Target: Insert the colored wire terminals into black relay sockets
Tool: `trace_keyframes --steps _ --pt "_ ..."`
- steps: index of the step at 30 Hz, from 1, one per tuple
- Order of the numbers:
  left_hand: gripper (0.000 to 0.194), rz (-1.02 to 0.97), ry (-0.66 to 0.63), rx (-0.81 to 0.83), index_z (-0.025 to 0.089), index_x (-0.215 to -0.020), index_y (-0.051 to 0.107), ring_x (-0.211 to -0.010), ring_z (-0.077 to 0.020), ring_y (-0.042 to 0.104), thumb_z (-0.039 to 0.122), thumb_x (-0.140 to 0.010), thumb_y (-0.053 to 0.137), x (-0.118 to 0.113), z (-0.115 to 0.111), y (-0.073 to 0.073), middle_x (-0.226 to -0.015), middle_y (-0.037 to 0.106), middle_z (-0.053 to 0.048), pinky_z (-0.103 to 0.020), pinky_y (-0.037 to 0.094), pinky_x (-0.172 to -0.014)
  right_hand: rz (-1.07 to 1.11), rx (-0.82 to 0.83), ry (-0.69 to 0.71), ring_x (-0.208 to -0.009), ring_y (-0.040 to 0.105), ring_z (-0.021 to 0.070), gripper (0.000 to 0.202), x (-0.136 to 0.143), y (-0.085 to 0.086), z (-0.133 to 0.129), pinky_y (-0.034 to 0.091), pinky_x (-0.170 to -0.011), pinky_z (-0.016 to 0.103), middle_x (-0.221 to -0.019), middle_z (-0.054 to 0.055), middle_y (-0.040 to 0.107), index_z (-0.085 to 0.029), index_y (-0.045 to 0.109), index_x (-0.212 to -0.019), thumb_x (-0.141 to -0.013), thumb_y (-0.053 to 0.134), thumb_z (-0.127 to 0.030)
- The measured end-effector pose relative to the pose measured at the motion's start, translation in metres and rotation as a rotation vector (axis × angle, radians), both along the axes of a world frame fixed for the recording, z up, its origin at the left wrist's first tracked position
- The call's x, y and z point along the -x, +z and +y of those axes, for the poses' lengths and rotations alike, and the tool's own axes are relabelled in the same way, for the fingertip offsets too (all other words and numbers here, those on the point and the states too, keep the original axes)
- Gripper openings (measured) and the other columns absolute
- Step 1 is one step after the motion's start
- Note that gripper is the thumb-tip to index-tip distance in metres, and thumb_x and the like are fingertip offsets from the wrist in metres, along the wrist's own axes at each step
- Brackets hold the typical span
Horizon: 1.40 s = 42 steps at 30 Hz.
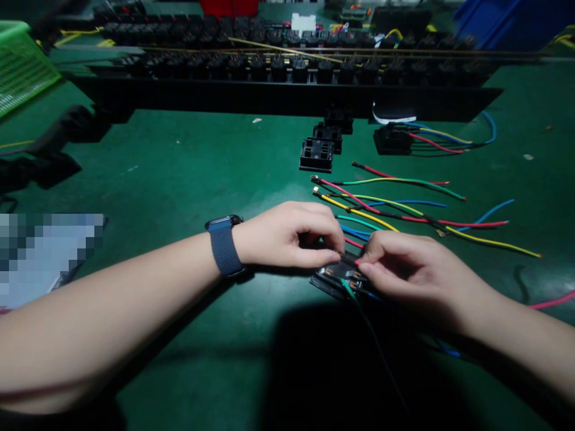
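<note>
A black plastic socket module (324, 282) with brass-coloured terminals lies tilted near the middle of the table. My left hand (291, 236), with a dark watch on the wrist, grips its far edge between thumb and fingers. Thumb and forefinger of my right hand (408, 269) are pinched on a red wire (358, 262) at the module's right side; whether its end is seated cannot be made out. A green wire (348, 290) runs from a terminal toward me. Just beyond my hands lie loose red, blue, green and yellow wires (386, 212), partly covered by my fingers.
Several black modules (317, 154) stand in a row beyond the wires. A wired module (392, 139) sits right of them. Behind runs a long black rack (269, 96) full of modules. A green basket (22, 72) is at left, a blue bin (507, 24) at back right.
</note>
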<state>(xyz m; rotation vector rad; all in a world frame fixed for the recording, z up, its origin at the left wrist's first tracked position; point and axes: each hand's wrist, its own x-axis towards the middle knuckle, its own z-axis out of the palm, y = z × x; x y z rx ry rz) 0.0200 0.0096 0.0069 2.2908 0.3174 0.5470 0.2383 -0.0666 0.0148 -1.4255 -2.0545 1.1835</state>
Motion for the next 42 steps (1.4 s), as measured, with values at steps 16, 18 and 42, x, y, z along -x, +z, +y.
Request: trace_keyframes --steps 16,18,42 --pt "0.015 0.051 -0.009 -0.02 0.012 -0.087 0.065 -0.08 -0.0145 0.056 0.024 -0.087 0.057 -0.0006 -0.0017 -0.0006 -0.084 0.063 -0.007 -0.025 0.046 -0.075 -0.028 0.102 0.042 -0.055 0.038 0.0102 0.012 0.002 0.0028 0.0031 0.029 -0.05 0.024 -0.06 -0.005 0.043 -0.021 0.056 -0.083 -0.088 0.05 -0.03" --pt "0.015 0.052 0.0 -0.026 0.012 -0.088 0.065 -0.081 -0.0147 0.056 0.025 -0.087 0.057 -0.0008 -0.002 -0.0012 -0.086 0.064 -0.007 -0.025 0.046 -0.075 -0.013 0.14 0.043 -0.054 0.038 0.0099 0.01 0.0015 0.0035 0.0037 0.028 -0.05 0.023 -0.06 -0.006 0.043 -0.021 0.055 -0.084 -0.087 0.05 -0.03" --pt "0.01 0.076 0.023 -0.043 0.015 -0.083 0.062 -0.078 -0.0138 0.057 0.025 -0.084 0.059 -0.0025 -0.002 0.0006 -0.083 0.064 -0.005 -0.024 0.045 -0.072 -0.004 0.223 -0.006 -0.047 0.029 0.0076 0.017 0.0066 0.0073 0.0071 0.021 -0.044 0.021 -0.051 -0.008 0.032 -0.02 0.051 -0.076 -0.082 0.05 -0.036"
